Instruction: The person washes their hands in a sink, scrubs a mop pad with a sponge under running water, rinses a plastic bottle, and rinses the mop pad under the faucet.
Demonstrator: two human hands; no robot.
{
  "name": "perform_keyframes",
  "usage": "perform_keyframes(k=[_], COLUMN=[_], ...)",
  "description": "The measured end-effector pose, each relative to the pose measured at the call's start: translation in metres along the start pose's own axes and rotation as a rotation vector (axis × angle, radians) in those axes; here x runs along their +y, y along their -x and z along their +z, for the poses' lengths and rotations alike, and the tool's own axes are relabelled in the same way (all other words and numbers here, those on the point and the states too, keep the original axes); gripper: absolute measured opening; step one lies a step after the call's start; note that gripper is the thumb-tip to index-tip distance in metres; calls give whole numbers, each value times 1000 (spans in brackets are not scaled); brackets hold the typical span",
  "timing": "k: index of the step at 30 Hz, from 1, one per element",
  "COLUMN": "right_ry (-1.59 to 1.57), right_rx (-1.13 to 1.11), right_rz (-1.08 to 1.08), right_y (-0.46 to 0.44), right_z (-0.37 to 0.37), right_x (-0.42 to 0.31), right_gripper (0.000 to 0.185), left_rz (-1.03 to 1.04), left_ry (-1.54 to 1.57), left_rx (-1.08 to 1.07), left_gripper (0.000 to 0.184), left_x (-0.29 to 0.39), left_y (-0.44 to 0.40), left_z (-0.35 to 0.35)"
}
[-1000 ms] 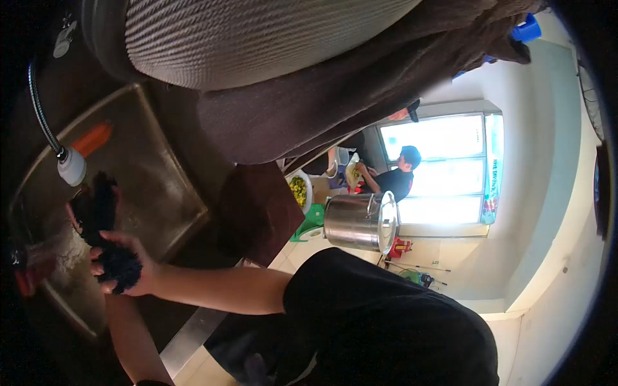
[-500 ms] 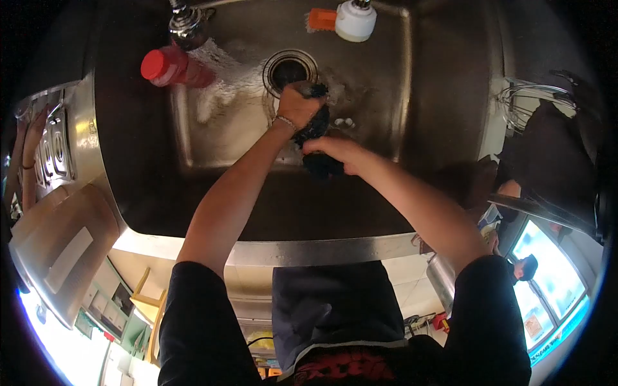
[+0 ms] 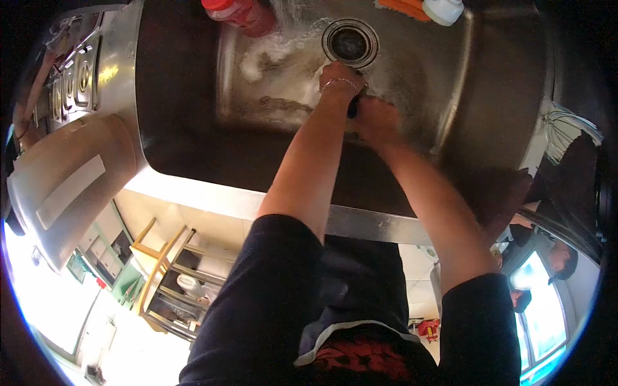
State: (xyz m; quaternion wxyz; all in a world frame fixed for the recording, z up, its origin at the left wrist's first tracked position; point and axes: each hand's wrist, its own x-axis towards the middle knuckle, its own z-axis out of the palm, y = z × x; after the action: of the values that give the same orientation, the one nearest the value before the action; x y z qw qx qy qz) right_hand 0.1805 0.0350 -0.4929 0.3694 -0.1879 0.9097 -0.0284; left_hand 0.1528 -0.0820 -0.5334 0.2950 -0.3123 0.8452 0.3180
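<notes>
Well off beyond the left hand's side, lidded metal pans (image 3: 84, 74) are sitting next to the sink (image 3: 502, 83), and a large pale bin (image 3: 90, 154) is standing closer to the body than they are. Inside the sink, ahead of the left hand and to its left, a red-capped bottle (image 3: 248, 14) is lying unheld, while a whitish wet film (image 3: 270, 71) is covering the floor between it and the hand. The left hand (image 3: 341, 77), wearing a bracelet (image 3: 341, 83), is curling its fingers into a fist just on the near side of the drain (image 3: 351, 44), seemingly gripping one end of a dark cloth (image 3: 353, 107). Most of that cloth is hiding under and between the two hands, only a small patch showing. Just beside, to the right, the right hand (image 3: 376, 119) is looking blurred but is apparently closing around the cloth too. The handling seems to be standing partway: both hands are working the cloth, which is not yet resting anywhere by itself, and its wetness or cleanness is staying impossible to tell. Ahead of the right hand and to its right, an orange brush (image 3: 405, 6) and a white fixture (image 3: 444, 9) are sitting untouched; farther right, a whisk (image 3: 570, 132) is lying outside the sink, and a co-worker (image 3: 562, 258) is appearing beyond.
</notes>
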Motion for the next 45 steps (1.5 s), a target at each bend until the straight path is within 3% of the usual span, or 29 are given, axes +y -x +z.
perform_keyframes(k=[2,4,5,6,7,8,11,13,14,16,17,19,21,23,24,25,27,29,30,32,33,34,36,38,42,44,45], right_ry=[49,87,91,-242,-578,-573,-866,-1028,-1029,-638,-545,-375,-309,-103,-111,-107,-110,-138,-146,-140,-152,-242,-349,-348,-363,-375,-378], right_rx=[55,-205,-198,-305,-410,-407,-694,-754,-751,-368,-251,-53,29,167,170,175,169,190,189,148,140,163,178,175,127,129,138], right_rz=[-42,-11,2,-42,-90,-85,284,359,365,463,378,263,222,259,264,281,296,229,217,275,265,226,190,232,267,282,298], right_y=[0,-1,-1,-3,-2,11,57,64,67,71,74,87,100,108,113,118,127,124,122,121,123,124,124,121,115,117,117], right_z=[-4,-10,-4,13,23,0,-70,-68,-67,-67,-65,-78,-94,-98,-102,-108,-105,-95,-92,-84,-78,-71,-61,-58,-63,-69,-72], right_x=[4,6,17,34,44,42,32,56,63,79,96,121,137,156,154,150,149,150,147,138,139,142,148,155,159,152,149], right_gripper=[41,51,51,58,65,65,79,88,88,92,89,87,86,84,84,85,85,85,85,85,85,86,86,87,87,86,86], left_rz=[12,15,16,19,30,28,36,325,408,464,517,541,545,421,605,715,680,953,949,915,906,852,782,944,873,455,454], left_ry=[-87,-12,59,21,24,134,339,-37,-86,-76,-65,-116,-180,-259,-200,94,219,353,339,426,410,454,482,198,13,-34,-46], left_rx=[-106,-162,-226,-403,-406,-463,-610,-422,-394,-501,-604,-600,-468,18,259,493,853,908,915,482,482,274,58,245,293,133,139], left_gripper=[49,48,47,56,56,62,74,64,54,51,48,41,37,27,22,18,18,30,30,49,49,50,51,45,41,38,38], left_x=[2,-11,-15,-8,-7,-10,-23,-29,-30,-25,-23,-17,-32,-36,-37,-26,-4,6,15,38,45,48,46,36,43,54,44], left_y=[-5,-10,-16,-6,2,9,11,17,18,31,40,56,50,53,67,79,100,81,69,53,64,77,75,46,73,111,106], left_z=[1,14,22,4,-6,-13,-36,-43,-39,-38,-40,-62,-85,-131,-168,-192,-238,-269,-278,-284,-281,-276,-269,-262,-275,-289,-293])
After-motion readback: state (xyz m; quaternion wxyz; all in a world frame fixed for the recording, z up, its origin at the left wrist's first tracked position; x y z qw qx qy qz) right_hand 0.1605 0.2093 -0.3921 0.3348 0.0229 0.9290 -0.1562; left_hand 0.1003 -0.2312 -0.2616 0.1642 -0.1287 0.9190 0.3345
